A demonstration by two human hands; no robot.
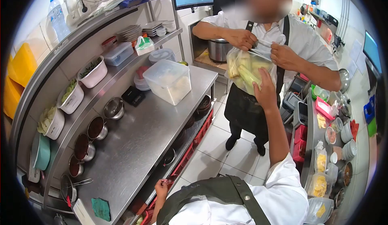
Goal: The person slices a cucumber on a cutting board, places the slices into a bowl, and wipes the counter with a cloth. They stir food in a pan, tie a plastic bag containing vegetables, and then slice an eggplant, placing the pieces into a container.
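Observation:
My right hand [266,90] reaches forward and touches the side of a clear plastic bag [234,73], fingers stretched and thumb apart. Inside the bag are long pale green and yellow vegetables [247,72] that look like ears of corn. A co-worker facing me grips the bag's top with both hands, the left one [283,56] and the right one [242,39]. Low beside the steel table's edge, my left hand [161,187] is closed with its fingers curled; what they hold, if anything, is hidden.
The steel table [133,152] on the left bears a clear plastic tub [169,81], a black scale [133,96] and several metal pots along its back. A green cloth [100,209] lies at its near end. The right counter carries bowls and bagged food [319,184]. The co-worker stands on the tiled floor [206,166].

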